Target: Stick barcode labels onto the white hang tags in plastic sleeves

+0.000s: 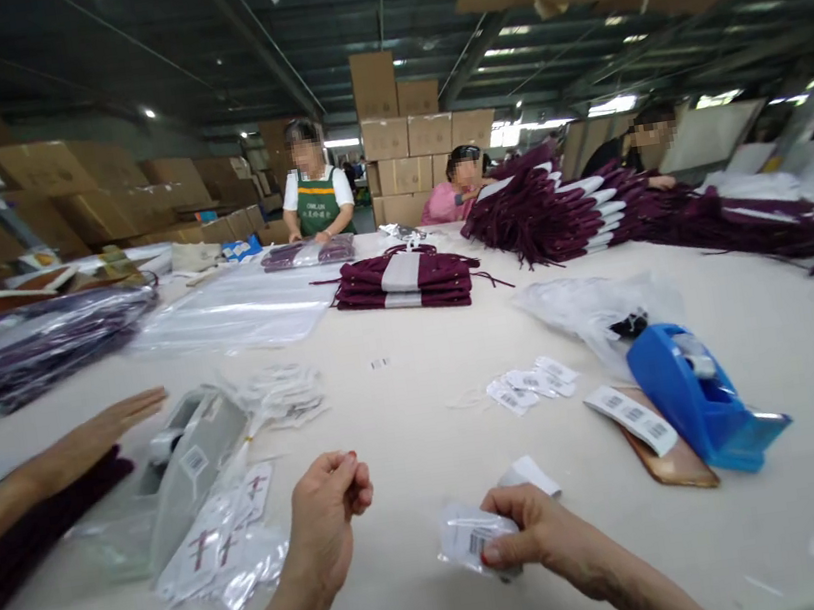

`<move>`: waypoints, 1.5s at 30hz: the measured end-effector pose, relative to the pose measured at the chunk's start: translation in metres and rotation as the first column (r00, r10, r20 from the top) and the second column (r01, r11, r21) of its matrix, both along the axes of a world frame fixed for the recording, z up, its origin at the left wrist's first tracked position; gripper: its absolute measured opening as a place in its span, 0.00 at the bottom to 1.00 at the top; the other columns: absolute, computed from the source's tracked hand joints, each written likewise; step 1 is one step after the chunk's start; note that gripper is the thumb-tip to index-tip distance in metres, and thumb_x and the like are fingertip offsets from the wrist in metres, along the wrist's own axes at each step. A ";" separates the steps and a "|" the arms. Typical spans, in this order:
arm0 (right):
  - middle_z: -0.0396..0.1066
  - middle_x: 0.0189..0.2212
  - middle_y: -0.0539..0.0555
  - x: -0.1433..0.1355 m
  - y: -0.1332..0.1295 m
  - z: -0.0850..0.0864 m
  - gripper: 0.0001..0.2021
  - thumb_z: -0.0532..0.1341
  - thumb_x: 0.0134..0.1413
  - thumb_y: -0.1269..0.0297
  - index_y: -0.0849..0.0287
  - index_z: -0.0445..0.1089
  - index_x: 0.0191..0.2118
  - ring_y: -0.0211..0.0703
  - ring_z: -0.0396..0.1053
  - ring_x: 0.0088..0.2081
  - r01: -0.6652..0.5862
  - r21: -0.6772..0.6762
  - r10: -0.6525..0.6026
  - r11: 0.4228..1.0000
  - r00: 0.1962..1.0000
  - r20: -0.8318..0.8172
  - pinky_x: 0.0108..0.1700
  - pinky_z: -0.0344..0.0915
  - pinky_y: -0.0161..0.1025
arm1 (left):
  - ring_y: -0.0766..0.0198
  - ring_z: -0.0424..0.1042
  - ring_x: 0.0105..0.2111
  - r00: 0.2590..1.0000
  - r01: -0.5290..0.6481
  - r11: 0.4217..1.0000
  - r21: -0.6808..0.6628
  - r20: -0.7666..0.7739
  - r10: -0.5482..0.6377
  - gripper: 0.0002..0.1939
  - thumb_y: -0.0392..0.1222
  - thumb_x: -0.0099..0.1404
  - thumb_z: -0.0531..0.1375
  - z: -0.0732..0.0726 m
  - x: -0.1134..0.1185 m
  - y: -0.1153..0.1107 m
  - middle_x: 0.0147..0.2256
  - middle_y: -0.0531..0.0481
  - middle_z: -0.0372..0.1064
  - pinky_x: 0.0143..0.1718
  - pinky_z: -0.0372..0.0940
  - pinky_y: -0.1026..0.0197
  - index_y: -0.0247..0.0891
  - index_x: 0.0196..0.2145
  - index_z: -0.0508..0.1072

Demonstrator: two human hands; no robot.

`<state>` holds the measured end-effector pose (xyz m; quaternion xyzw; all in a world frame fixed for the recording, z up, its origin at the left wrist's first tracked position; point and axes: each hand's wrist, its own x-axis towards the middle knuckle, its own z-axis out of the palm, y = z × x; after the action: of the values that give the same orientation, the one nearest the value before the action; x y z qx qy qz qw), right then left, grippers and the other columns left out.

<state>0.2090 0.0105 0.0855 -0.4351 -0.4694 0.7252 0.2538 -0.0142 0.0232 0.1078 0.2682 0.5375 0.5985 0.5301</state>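
My right hand [541, 533] grips a small clear plastic bag [459, 540] with a barcode label, thumb pressed on top. A white label strip [533, 474] lies just behind that hand. My left hand [323, 519] is closed over the table [394, 428], thumb against the curled fingers; I cannot make out anything between them. To its left are bagged white tags [217, 539] with dark red print. Farther back is a pile of white tags [283, 395]. Several barcode tags [531, 383] lie on the table beyond my right hand.
A grey tape dispenser [198, 466] stands left, near a co-worker's hand [113, 422]. At right, a blue tape dispenser [693, 396] stands beside a phone-like slab [677, 469] bearing a barcode strip [631, 418]. Folded maroon garments [404, 280] lie ahead; people work behind.
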 end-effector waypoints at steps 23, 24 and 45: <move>0.69 0.32 0.57 0.179 0.210 -0.011 0.10 0.62 0.40 0.75 0.64 0.69 0.34 0.47 0.67 0.36 0.003 0.326 -0.305 0.945 0.364 0.880 0.37 0.57 0.38 | 0.65 0.68 0.29 0.891 0.454 0.757 -0.469 0.244 -0.383 0.11 0.40 0.46 0.62 -0.060 0.143 0.114 0.22 0.54 0.63 0.35 0.63 0.61 0.37 0.20 0.61; 0.69 0.30 0.55 0.178 0.214 -0.016 0.09 0.63 0.39 0.75 0.63 0.69 0.33 0.46 0.68 0.35 0.002 0.297 -0.278 0.955 0.355 0.893 0.35 0.57 0.37 | 0.64 0.69 0.30 0.903 0.428 0.746 -0.510 0.274 -0.330 0.09 0.39 0.47 0.62 -0.059 0.149 0.118 0.24 0.53 0.65 0.35 0.63 0.61 0.36 0.22 0.63; 0.66 0.37 0.57 0.126 0.181 -0.027 0.12 0.61 0.42 0.69 0.61 0.67 0.37 0.45 0.66 0.38 0.157 0.248 -0.294 0.956 0.530 0.796 0.42 0.59 0.39 | 0.64 0.68 0.26 0.966 0.259 0.695 -0.671 0.182 -0.185 0.09 0.33 0.43 0.57 -0.038 0.214 0.161 0.24 0.49 0.70 0.29 0.60 0.62 0.32 0.26 0.70</move>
<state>0.3346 0.1919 0.0580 -0.7603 -0.5243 0.3618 0.1274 0.1993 0.1845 0.0702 0.0845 0.6574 0.2997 0.6862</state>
